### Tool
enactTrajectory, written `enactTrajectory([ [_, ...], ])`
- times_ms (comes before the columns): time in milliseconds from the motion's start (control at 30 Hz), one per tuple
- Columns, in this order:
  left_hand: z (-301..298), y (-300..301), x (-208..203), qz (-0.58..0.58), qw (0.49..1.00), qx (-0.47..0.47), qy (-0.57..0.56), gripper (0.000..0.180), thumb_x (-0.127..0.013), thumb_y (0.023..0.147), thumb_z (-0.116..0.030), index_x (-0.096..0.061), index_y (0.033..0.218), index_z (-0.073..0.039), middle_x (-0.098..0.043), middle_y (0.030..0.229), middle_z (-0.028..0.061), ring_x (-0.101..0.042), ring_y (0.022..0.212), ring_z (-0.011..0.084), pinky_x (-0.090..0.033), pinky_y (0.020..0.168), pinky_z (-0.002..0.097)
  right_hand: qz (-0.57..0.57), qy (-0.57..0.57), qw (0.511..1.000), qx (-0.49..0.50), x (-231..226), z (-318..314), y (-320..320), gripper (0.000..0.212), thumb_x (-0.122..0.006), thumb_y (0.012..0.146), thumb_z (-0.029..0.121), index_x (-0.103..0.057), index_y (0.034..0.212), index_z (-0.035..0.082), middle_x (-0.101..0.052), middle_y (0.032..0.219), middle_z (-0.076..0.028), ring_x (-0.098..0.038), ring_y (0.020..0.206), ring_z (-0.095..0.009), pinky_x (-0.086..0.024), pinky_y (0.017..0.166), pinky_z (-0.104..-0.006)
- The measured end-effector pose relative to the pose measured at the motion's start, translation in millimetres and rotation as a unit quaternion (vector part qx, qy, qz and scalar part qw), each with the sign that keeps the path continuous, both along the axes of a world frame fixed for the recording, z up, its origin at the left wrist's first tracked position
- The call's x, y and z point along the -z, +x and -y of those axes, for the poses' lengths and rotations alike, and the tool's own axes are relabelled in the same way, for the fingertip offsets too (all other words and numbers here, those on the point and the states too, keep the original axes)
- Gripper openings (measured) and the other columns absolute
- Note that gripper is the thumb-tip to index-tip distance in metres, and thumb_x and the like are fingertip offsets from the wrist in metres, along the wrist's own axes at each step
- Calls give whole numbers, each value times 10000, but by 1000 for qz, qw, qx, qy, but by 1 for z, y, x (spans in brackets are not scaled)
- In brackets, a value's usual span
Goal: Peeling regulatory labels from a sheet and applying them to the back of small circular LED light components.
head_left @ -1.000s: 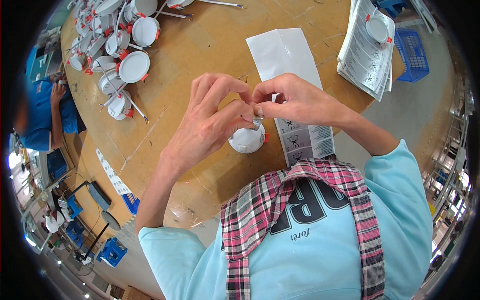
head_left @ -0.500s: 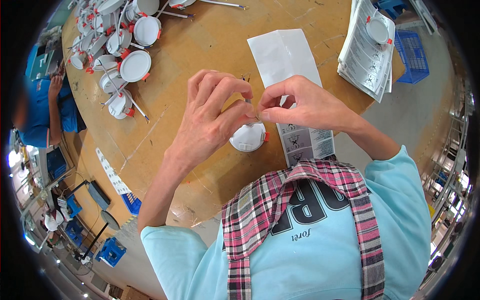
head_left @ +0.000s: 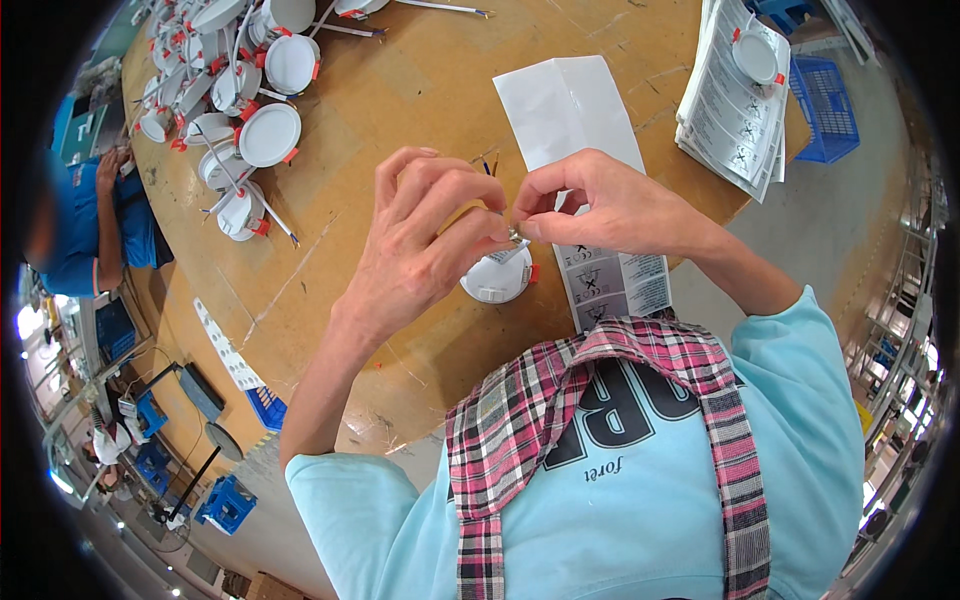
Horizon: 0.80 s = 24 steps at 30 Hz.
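Close to the table's front edge lies a round white downlight [head_left: 497, 277] with a red clip at its right side. My left hand [head_left: 420, 240] is pinched just above it, its thumb and forefinger closed on the lamp's cable; bare-ended coloured wires [head_left: 488, 166] stick up past the fingers. My right hand [head_left: 612, 208] meets it fingertip to fingertip, thumb and forefinger pressed together. A tiny shiny bit [head_left: 515, 236] shows between the two hands, too small to make out. Most of the cable is hidden by my fingers.
An unfolded printed sheet [head_left: 572, 105] lies under my right hand. Many white downlights [head_left: 270, 135] are heaped at the far left. At the far right, a stack of leaflets [head_left: 725, 120] carries another downlight [head_left: 755, 57], beside a blue basket [head_left: 828, 110]. A person in blue [head_left: 85, 225] sits at left.
Both hands stay at the downlight with slight finger shifts. The wire ends have tilted a little, and my left fingers now cover the cable stretch that showed before.
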<state>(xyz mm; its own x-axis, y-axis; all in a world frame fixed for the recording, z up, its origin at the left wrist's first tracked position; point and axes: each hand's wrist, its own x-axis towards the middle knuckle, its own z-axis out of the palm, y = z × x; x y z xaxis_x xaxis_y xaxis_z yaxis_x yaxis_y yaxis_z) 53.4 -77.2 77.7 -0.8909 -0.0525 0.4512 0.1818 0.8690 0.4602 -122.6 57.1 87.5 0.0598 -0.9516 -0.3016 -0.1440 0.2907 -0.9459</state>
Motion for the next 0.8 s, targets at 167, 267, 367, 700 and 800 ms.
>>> enactTrajectory([
  [167, -3, -1, -8, 31, 999, 3, -32, 248, -768, 625, -163, -616, 815, -115, -593, 922, -16, -534, 926, 208, -385, 928, 459, -7, 4, 1000, -4, -2, -1, -1, 255, -576, 865, 202, -646, 905, -39, -600, 738, -63, -533, 703, -119, -436, 661, -271],
  [267, -2, -2, -9, 45, 999, -3, -16, 257, -772, 636, -164, -619, 837, -117, -593, 923, -18, -534, 929, 208, -380, 943, 471, -16, 1, 1000, -4, -3, -2, -1, 254, -562, 876, 197, -644, 921, -39, -596, 746, -62, -515, 696, -117, -425, 648, -274],
  [367, -1, -4, -10, 41, 999, 1, -6, 254, -770, 641, -160, -631, 849, -116, -594, 926, -14, -533, 936, 218, -378, 954, 478, -13, 20, 1000, -11, -5, -1, -1, 229, -571, 888, 179, -636, 960, -28, -613, 815, -56, -531, 757, -120, -438, 691, -283],
  [700, -1, -1, -3, 8, 997, 13, 74, 172, -746, 681, -140, -631, 803, -100, -580, 966, 5, -513, 981, 237, -402, 921, 466, 1, -22, 999, 27, 12, -5, 1, 233, -511, 897, 179, -623, 918, -25, -594, 785, -63, -526, 722, -113, -426, 652, -273],
  [800, 1, 6, -13, 17, 991, -24, 129, 202, -764, 665, -148, -657, 832, -110, -609, 963, 21, -538, 954, 239, -399, 951, 481, 36, 33, 996, 73, 25, -6, -23, 212, -503, 948, 199, -599, 950, 10, -543, 816, 2, -478, 741, -77, -416, 694, -244],
])
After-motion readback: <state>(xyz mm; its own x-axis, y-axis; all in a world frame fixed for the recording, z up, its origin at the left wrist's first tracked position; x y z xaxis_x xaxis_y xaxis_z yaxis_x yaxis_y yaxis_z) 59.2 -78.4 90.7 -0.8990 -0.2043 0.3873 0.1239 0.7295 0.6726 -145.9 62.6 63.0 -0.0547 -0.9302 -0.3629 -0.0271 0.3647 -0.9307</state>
